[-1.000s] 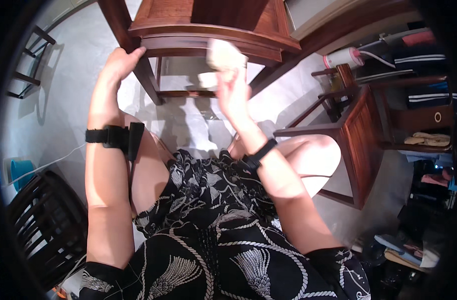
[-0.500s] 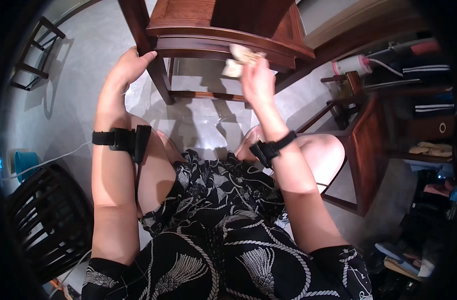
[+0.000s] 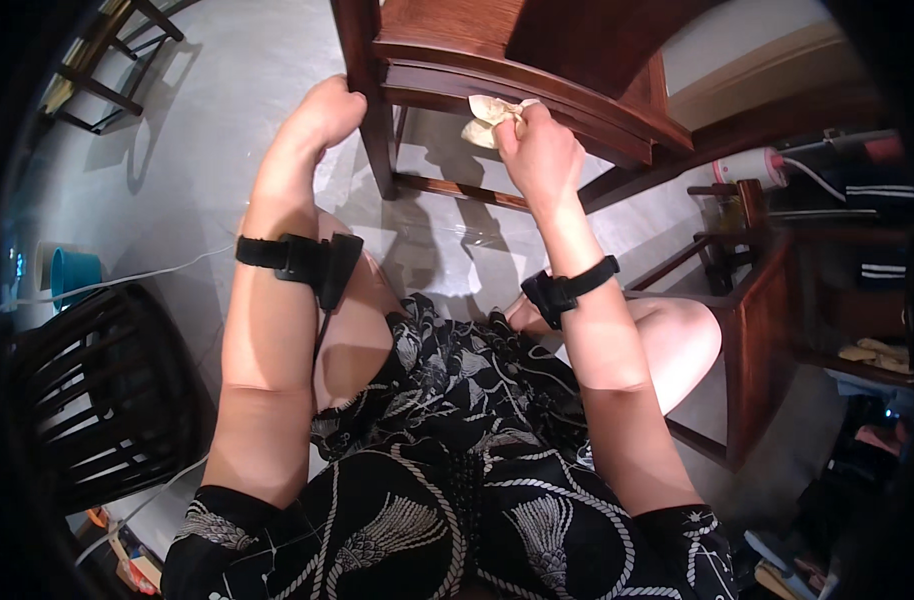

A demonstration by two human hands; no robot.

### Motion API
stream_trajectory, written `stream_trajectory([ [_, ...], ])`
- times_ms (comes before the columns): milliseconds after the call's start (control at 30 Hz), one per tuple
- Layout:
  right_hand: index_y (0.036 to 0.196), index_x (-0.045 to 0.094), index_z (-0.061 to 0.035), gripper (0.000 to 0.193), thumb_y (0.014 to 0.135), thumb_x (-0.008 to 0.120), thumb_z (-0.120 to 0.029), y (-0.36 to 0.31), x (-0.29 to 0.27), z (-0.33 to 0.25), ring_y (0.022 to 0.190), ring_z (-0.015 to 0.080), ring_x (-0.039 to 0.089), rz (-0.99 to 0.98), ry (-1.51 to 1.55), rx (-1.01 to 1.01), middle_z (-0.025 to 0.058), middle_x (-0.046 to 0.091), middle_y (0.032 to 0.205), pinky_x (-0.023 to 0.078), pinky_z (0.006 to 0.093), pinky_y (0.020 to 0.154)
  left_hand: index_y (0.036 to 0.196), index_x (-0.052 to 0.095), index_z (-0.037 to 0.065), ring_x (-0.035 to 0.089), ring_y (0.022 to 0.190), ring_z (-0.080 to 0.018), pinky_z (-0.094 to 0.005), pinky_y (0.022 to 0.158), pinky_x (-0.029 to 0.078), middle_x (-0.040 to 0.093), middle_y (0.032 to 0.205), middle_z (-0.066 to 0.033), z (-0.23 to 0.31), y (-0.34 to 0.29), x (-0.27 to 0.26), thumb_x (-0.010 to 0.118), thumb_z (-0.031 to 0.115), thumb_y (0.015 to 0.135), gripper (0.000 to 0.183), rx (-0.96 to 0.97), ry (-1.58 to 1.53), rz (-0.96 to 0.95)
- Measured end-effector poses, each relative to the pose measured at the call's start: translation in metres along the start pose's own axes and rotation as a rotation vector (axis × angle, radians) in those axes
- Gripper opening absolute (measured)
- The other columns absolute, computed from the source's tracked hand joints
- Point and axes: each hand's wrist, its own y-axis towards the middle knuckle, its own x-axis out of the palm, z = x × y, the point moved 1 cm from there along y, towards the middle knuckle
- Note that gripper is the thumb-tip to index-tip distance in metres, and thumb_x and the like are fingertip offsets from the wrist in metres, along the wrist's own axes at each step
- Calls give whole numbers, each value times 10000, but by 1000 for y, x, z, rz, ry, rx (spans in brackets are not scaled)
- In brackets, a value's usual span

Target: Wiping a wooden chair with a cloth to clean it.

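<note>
A dark reddish-brown wooden chair [image 3: 537, 95] stands in front of me at the top of the view, with a leg and a low crossbar showing. My left hand [image 3: 332, 115] is closed at its left corner post, fingers mostly hidden behind the wood and thumb bent on the near side. Pinched in my right hand [image 3: 545, 158] is a crumpled cream cloth [image 3: 485, 130]. The cloth lies close to the chair's front rail; whether it touches the wood I cannot tell.
At right stands another wooden seat [image 3: 762, 340] beside shelves of folded clothes. A pink-and-white cylinder [image 3: 749, 168] lies above it. To the left are a dark slatted chair [image 3: 107, 400], a blue bucket [image 3: 75, 272], a white cable [image 3: 167, 268] and a wooden stool [image 3: 107, 75].
The view has shifted, so the chair and surroundings sit farther right. My left thumb has come off the front of the post and bent. The right hand still holds the cloth by the rail.
</note>
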Motion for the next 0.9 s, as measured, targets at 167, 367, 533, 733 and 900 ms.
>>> stream_trajectory([
  [167, 833, 576, -104, 182, 764, 674, -241, -2, -17, 16, 826, 327, 570, 354, -137, -170, 114, 580, 854, 488, 451, 708, 1439, 296, -62, 592, 1080, -220, -322, 858, 484, 539, 1295, -187, -11, -6, -1, 425, 95, 904, 572, -134, -35, -16],
  [367, 796, 618, -53, 109, 808, 514, -83, 18, 47, -47, 820, 336, 604, 199, 91, -313, 150, 638, 798, 470, 452, 813, 1442, 283, -64, 574, 1121, -221, -317, 883, 475, 534, 1306, -189, -13, -9, -6, 406, 90, 899, 578, -129, -25, -34],
  [533, 960, 657, -67, 233, 781, 513, -102, 32, 69, -120, 866, 310, 646, 26, 67, -333, 136, 682, 857, 462, 414, 856, 1432, 306, -67, 560, 1122, -254, -342, 917, 448, 553, 1277, -194, -9, -14, -10, 443, 99, 893, 580, -141, -35, 27],
  [733, 1118, 637, -80, 348, 780, 561, -48, 2, 30, -91, 1201, 285, 524, 43, 93, -640, 105, 619, 1213, 306, 510, 1064, 1366, 413, -74, 530, 1180, -278, -327, 981, 404, 554, 1288, -220, -21, -10, -13, 498, 168, 886, 544, -136, -18, 3],
  [900, 1229, 585, -58, 358, 883, 493, -33, -50, 84, -29, 1117, 216, 562, -150, 784, -98, 99, 620, 1218, 420, 372, 966, 1392, 391, -53, 483, 1249, -281, -336, 1027, 372, 512, 1350, -206, -17, -4, -17, 467, 149, 885, 551, 17, -193, 41],
])
